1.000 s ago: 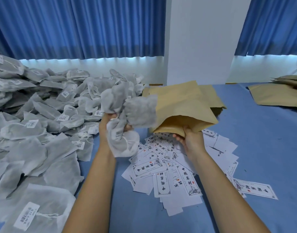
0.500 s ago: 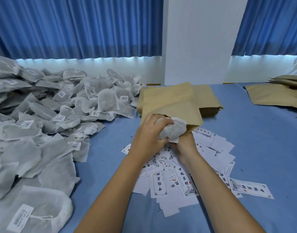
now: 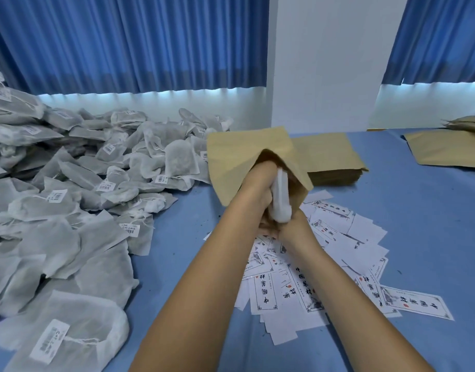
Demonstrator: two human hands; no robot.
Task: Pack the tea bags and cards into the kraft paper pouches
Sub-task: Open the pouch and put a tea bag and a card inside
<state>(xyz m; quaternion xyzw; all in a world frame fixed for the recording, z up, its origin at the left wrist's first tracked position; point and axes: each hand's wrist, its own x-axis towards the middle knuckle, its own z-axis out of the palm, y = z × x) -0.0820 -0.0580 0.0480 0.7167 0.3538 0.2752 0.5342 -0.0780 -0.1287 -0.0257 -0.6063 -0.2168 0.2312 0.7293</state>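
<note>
head view: left hand (image 3: 257, 181) now deeper inside pouch (image 3: 239, 157)

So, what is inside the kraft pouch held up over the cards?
The left hand reaches into the kraft pouch with a white tea bag, whose near end sticks out. The paper covers its fingers and anything deeper.

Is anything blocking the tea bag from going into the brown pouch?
Nothing visible is. The left hand grips the tea bag right in the kraft pouch mouth, part of it sticking out, and the right hand holds the mouth's lower edge. Deeper inside the pouch is hidden.
</note>
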